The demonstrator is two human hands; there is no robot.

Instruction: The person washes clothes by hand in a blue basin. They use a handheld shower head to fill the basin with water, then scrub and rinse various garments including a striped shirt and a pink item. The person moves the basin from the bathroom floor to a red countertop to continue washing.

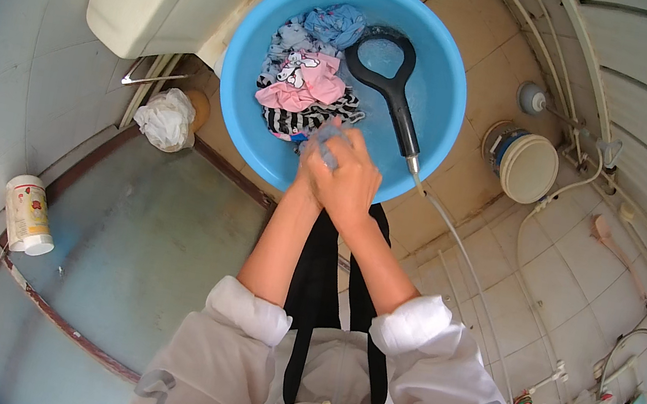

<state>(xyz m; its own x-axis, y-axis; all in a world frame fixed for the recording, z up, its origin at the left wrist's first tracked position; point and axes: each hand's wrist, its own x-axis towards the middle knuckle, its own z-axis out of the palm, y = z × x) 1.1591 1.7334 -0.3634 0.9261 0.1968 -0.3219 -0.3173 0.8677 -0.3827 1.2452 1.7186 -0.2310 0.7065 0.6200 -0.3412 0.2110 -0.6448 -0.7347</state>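
Over the near rim of a round blue plastic basin (435, 150), my left hand (310, 175) and my right hand (354, 172) are pressed together around a bunched grey-blue cloth (326, 138). The right hand covers much of the left. Just beyond them in the basin lie a black-and-white striped cloth (286, 120), a pink cloth with a cartoon print (324, 80), a pale patterned cloth (295, 38) and a crumpled blue cloth (337, 23). A black ring-shaped hand shower (399, 112) leans inside the basin on the right, its ring in the water.
A toilet cistern (152, 0) stands at the upper left. The shower hose (464, 245) runs down the right. A white bucket (528, 169), a brush (604, 230) and pipes line the right wall. A crumpled white bag (165, 119) and a plastic canister (29, 214) are on the left.
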